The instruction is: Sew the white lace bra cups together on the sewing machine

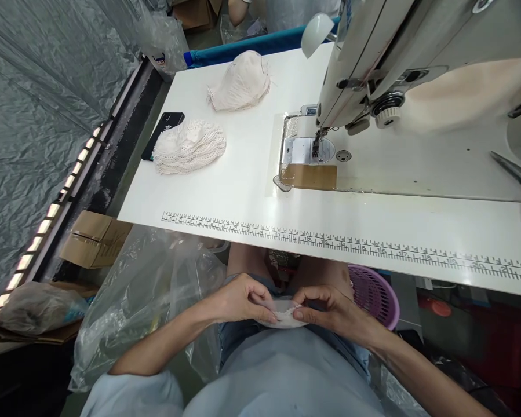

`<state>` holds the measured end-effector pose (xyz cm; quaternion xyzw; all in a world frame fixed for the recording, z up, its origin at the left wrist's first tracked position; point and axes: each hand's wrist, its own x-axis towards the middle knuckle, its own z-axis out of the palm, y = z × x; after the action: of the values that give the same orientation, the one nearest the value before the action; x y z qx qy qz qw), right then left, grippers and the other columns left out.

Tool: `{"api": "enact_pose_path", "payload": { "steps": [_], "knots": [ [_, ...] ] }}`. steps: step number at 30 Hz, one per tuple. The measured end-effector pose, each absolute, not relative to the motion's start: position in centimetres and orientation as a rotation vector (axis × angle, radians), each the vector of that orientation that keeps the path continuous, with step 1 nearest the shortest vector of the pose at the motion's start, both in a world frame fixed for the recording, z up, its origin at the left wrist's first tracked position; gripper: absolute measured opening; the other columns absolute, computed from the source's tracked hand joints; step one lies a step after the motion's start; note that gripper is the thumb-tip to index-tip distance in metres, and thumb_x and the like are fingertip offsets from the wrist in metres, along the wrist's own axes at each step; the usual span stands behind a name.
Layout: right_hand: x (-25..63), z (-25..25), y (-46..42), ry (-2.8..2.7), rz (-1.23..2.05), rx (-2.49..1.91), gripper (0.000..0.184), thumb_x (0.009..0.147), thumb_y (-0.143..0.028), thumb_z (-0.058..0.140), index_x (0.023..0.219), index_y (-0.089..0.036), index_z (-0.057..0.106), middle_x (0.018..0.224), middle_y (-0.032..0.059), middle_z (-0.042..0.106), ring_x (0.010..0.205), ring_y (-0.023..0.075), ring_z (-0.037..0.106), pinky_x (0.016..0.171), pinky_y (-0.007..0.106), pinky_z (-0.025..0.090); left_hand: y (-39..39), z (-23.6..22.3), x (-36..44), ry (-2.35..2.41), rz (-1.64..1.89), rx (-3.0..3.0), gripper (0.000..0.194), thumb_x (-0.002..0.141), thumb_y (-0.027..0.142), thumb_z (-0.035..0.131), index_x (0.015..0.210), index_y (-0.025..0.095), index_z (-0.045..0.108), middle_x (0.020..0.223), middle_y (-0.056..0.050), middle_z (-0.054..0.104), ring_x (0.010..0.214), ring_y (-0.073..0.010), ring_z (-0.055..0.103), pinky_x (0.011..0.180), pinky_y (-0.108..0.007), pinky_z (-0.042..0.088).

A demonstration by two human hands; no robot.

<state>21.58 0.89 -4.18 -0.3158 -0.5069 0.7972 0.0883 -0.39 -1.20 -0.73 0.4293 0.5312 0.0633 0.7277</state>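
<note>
Nearer to us than the sewing machine (356,69), and lower than its needle, our left hand (248,300) and right hand (330,307) hold a small white fabric piece (285,319) above our lap. Each of our hands pinches it between thumb and fingers, close to one another, with the piece spanning between them. Left of the sewing machine, on the white table (243,191), we see a stack of cream lace-edged pieces (190,147) partly covering a flat black object (168,120). A cream cup-shaped cloth (243,81) lies farther back, also left of the sewing machine. Below the sewing machine's level, a purple basket (375,295) stands beside our legs.
</note>
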Motion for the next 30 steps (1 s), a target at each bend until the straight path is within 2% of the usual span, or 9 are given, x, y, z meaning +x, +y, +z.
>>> {"api": "enact_pose_path", "payload": {
  "steps": [12, 18, 23, 30],
  "knots": [
    [21.3, -3.9, 0.9, -1.568, 2.339, -0.898, 0.029, 0.083, -0.043, 0.057, 0.078, -0.016, 0.066, 0.067, -0.0007, 0.054, 0.062, 0.0112, 0.045, 0.055, 0.022, 0.033, -1.1, -0.3, -0.5, 1.168, 0.125, 1.004, 0.025, 0.064, 0.033, 0.074, 0.075, 0.011, 0.071, 0.068, -0.005, 0.069, 0.064, -0.0135, 0.061, 0.057, -0.018, 0.045],
    [22.0, -3.8, 0.9, -1.606, 2.343, -0.909, 0.029, 0.084, -0.042, 0.056, 0.079, -0.015, 0.066, 0.072, 0.0020, 0.059, 0.067, 0.0137, 0.050, 0.059, 0.023, 0.036, -1.1, -0.5, -1.3, 1.052, 0.085, 0.977, 0.028, 0.067, 0.033, 0.073, 0.087, 0.013, 0.071, 0.079, -0.007, 0.072, 0.072, -0.0160, 0.064, 0.065, -0.020, 0.048],
    [22.2, -4.2, 1.0, -1.626, 2.355, -0.909, 0.031, 0.084, -0.043, 0.056, 0.077, -0.015, 0.066, 0.071, 0.0025, 0.060, 0.067, 0.0142, 0.052, 0.059, 0.023, 0.037, -1.1, -0.6, -1.8, 1.032, 0.083, 0.941, 0.025, 0.070, 0.029, 0.070, 0.090, 0.013, 0.072, 0.076, -0.006, 0.072, 0.068, -0.0132, 0.063, 0.064, -0.019, 0.048],
    [22.2, -4.4, 1.2, -1.586, 2.373, -0.927, 0.030, 0.083, -0.043, 0.058, 0.081, -0.016, 0.068, 0.075, 0.0037, 0.064, 0.070, 0.0152, 0.054, 0.061, 0.024, 0.040, -1.1, -0.9, -2.1, 1.021, 0.100, 0.904, 0.029, 0.070, 0.033, 0.070, 0.091, 0.014, 0.072, 0.074, -0.005, 0.071, 0.066, -0.0130, 0.063, 0.064, -0.020, 0.048]
  ]
}}
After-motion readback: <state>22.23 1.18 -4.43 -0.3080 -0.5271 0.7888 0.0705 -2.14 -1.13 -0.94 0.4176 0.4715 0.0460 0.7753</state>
